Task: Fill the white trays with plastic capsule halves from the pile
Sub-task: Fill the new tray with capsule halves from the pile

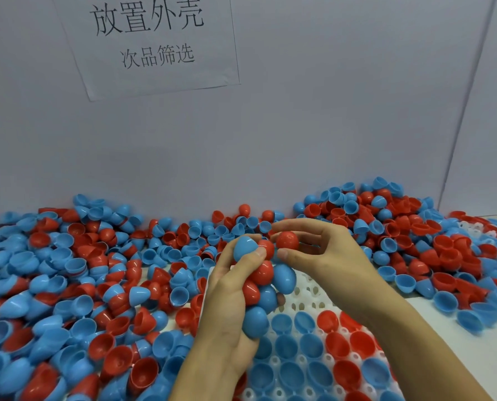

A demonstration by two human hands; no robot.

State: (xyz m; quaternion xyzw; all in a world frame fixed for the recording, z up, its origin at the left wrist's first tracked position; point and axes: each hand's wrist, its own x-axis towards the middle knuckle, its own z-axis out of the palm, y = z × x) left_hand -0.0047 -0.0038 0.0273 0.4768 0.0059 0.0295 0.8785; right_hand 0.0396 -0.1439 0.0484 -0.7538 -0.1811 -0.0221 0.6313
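A wide pile of red and blue capsule halves (96, 270) covers the table from left to right. A white tray (313, 296) lies at the lower middle, with several red and blue halves seated open side up in its near rows. Above the tray, my left hand (227, 308) grips a bunch of several red and blue halves (260, 287). My right hand (322, 253) pinches a single red half (287, 240) between thumb and fingers, right beside the top of that bunch.
A grey wall stands just behind the pile, with a paper sign (148, 44) of printed characters on it. A second white tray (472, 230) pokes out of the halves at the far right. A bare strip of table (432, 308) shows right of the tray.
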